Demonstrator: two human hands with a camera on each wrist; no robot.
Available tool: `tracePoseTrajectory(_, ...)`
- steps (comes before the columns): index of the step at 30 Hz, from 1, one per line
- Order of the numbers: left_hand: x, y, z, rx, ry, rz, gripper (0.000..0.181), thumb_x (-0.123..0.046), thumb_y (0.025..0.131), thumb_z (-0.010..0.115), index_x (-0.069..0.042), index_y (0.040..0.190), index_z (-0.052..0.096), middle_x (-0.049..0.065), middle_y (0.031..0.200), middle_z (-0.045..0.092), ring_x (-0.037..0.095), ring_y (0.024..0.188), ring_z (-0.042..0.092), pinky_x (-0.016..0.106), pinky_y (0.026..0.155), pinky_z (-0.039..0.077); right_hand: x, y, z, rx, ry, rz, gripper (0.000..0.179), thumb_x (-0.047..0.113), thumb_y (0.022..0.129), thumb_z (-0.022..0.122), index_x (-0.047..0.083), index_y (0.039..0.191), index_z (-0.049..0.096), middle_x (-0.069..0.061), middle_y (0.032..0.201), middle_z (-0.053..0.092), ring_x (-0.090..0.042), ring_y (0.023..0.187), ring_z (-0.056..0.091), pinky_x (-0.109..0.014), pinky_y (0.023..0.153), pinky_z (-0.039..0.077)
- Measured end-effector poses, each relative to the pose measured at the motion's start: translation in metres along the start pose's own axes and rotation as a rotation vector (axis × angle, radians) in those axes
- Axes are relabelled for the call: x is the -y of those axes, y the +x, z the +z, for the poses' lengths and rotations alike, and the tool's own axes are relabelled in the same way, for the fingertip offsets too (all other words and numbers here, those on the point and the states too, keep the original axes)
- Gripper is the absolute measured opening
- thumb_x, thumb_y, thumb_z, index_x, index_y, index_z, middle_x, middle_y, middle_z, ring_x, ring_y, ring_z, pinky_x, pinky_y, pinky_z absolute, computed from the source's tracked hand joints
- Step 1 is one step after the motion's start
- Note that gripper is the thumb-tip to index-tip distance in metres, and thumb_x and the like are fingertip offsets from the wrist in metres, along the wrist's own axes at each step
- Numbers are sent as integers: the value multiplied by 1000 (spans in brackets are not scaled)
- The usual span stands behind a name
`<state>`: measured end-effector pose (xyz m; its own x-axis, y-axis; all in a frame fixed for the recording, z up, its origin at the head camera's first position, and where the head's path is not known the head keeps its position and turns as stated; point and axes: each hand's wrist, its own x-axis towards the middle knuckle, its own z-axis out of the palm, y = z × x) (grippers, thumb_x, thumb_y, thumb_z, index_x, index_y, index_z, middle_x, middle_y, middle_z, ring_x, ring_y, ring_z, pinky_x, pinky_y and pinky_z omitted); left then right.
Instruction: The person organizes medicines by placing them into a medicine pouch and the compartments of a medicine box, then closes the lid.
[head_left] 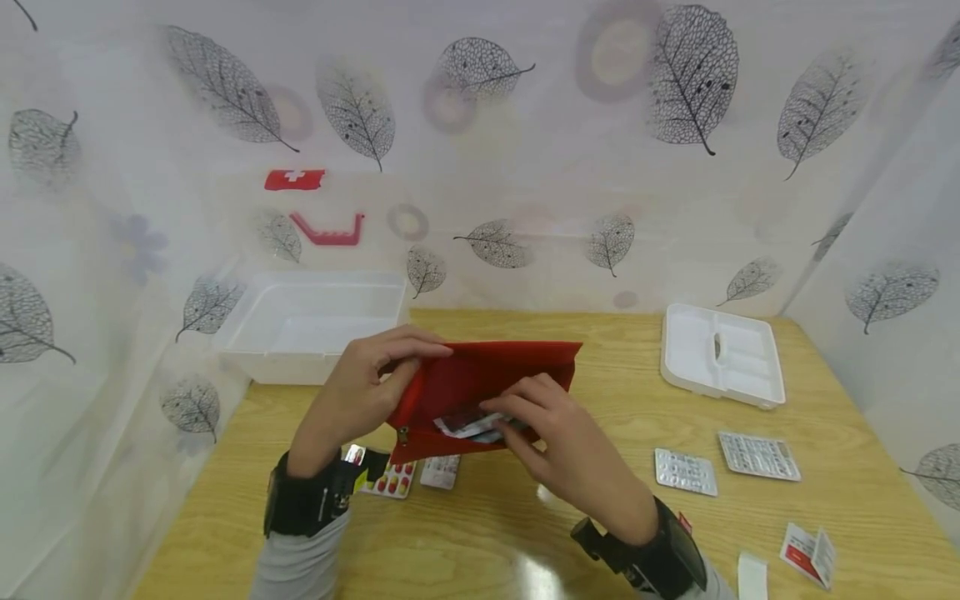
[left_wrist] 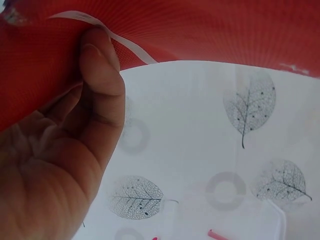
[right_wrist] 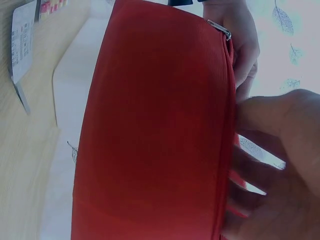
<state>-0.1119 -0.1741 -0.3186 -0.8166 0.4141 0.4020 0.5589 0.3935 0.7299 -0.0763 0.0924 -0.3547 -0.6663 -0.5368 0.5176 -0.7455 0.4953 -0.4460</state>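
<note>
My left hand grips the left end of a red zip pouch, its thumb and fingers on the cloth beside a white strip in the left wrist view. The pouch is held above the table with its mouth open toward me, and a metal zip pull shows at one corner. Inside lie flat silvery packets. My right hand reaches into the mouth and pinches one packet between thumb and fingers. In the right wrist view the pouch's red side hides those fingertips.
A white plastic box stands back left, below a red cross label and a red handle. At right are a white compartment tray, blister packs and a folded card. Red-and-yellow capsules lie under the pouch.
</note>
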Motion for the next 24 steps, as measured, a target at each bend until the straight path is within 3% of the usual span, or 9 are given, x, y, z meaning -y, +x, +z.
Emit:
tracePoseTrajectory(3, 0, 0, -1, -15, 15, -7, 33, 3, 100, 54, -16, 116, 76, -4, 119, 71, 13, 105, 66, 32, 81, 60, 2, -1, 0, -112, 113, -103, 15, 9, 95, 68, 14, 107, 73, 9, 93, 65, -4, 82, 55, -15, 68, 47)
tracePoseTrajectory(6, 0, 1, -2, -47, 35, -10, 33, 2, 100, 55, -17, 115, 77, -5, 117, 72, 12, 103, 67, 31, 79, 60, 5, -1, 1, -231, 220, -294, 10, 11, 95, 61, 11, 96, 71, 10, 71, 58, 3, 60, 49, -8, 54, 38)
tracePoseTrajectory(9, -1, 0, -3, -84, 39, -23, 33, 2, 100, 54, -17, 115, 77, -5, 116, 72, 12, 102, 67, 31, 77, 60, 10, -2, 5, -232, 243, -418, 9, 12, 89, 59, 14, 87, 68, 14, 57, 47, 8, 49, 37, -6, 48, 27)
tracePoseTrajectory(12, -1, -1, -4, -112, 30, -44, 33, 1, 101, 53, -17, 114, 77, -5, 116, 71, 12, 101, 67, 30, 76, 60, 14, -3, 9, -87, 190, -366, 9, 12, 83, 62, 21, 83, 63, 17, 56, 41, 10, 50, 31, -6, 48, 19)
tracePoseTrajectory(16, -1, -1, -5, -123, 7, -65, 31, -2, 102, 54, -17, 115, 77, -5, 117, 71, 14, 102, 67, 31, 77, 60, 12, -3, 17, 98, 63, -234, 11, 15, 86, 67, 25, 85, 62, 18, 58, 37, 10, 52, 25, -9, 48, 16)
tracePoseTrajectory(24, -1, -1, -6, -144, -12, -71, 28, -4, 102, 55, -15, 114, 77, -3, 116, 71, 14, 104, 66, 30, 80, 60, -6, -2, 49, 261, -68, -139, 6, 23, 91, 67, 25, 86, 66, 16, 65, 48, 5, 57, 36, -13, 54, 26)
